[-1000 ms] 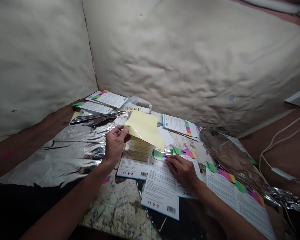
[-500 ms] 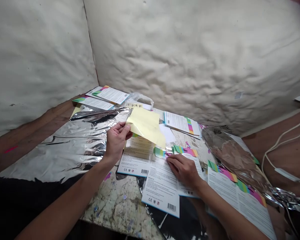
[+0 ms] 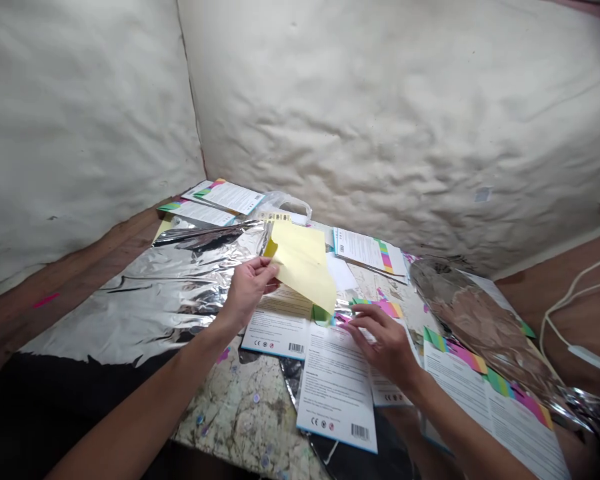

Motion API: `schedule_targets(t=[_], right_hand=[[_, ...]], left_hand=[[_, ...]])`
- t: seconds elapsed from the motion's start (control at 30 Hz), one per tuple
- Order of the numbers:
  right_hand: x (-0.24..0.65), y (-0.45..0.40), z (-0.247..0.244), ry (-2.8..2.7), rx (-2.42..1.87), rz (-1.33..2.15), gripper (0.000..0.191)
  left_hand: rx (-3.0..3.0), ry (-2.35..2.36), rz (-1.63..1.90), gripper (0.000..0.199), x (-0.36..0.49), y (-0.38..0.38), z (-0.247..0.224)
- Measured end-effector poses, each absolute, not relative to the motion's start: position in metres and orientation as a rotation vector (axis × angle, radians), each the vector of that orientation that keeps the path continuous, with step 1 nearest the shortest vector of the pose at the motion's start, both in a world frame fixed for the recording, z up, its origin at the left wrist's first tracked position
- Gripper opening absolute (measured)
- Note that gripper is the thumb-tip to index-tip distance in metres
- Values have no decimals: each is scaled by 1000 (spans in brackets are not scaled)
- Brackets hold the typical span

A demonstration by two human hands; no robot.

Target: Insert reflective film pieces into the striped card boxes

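Observation:
My left hand (image 3: 254, 288) is closed on the left edge of a pale yellow sheet of paper (image 3: 304, 259), which is held tilted above the cards. My right hand (image 3: 383, 340) hovers at the top of a white printed card (image 3: 336, 393), its fingers bent and a little apart. That card has a colourful top strip with a hang hole, a barcode and small symbols. Under the yellow sheet lies another printed card (image 3: 275, 327). A third card (image 3: 387, 390) is partly covered by my right hand. Whether my right fingertips touch the card, I cannot tell.
Silver foil film (image 3: 180, 280) covers the left of the table. More cards lie at the back left (image 3: 227, 198), back right (image 3: 363, 250) and right (image 3: 495, 407). A clear plastic bag (image 3: 287, 200), a brown-tinted film (image 3: 475, 307) and a white cable (image 3: 575, 287) are nearby.
My right hand has lifted off the card's top strip, and its fingers have spread. My left hand still holds the yellow sheet, now tilted slightly differently. The whole view has shifted slightly.

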State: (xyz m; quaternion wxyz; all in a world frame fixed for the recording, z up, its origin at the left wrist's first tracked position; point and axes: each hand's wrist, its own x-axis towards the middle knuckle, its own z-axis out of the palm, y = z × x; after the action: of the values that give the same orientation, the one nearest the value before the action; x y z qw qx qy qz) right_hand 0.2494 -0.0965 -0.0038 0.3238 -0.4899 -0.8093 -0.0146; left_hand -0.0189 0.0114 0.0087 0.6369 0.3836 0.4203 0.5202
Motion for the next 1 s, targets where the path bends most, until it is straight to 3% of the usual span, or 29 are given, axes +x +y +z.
schedule_targets(t=[0.2,0.4,1.0], right_hand=[[212,-70,23,-1982,-1214,49,17],[179,-40,8,-2129,-1228,67,19],[161,-28,11,-2041,-1155,157,22]], left_hand=[[1030,979,909,31,-14,3,9],[1032,995,783,26,-10,2,2],[1031,883,1053,30,-4,3,-19]])
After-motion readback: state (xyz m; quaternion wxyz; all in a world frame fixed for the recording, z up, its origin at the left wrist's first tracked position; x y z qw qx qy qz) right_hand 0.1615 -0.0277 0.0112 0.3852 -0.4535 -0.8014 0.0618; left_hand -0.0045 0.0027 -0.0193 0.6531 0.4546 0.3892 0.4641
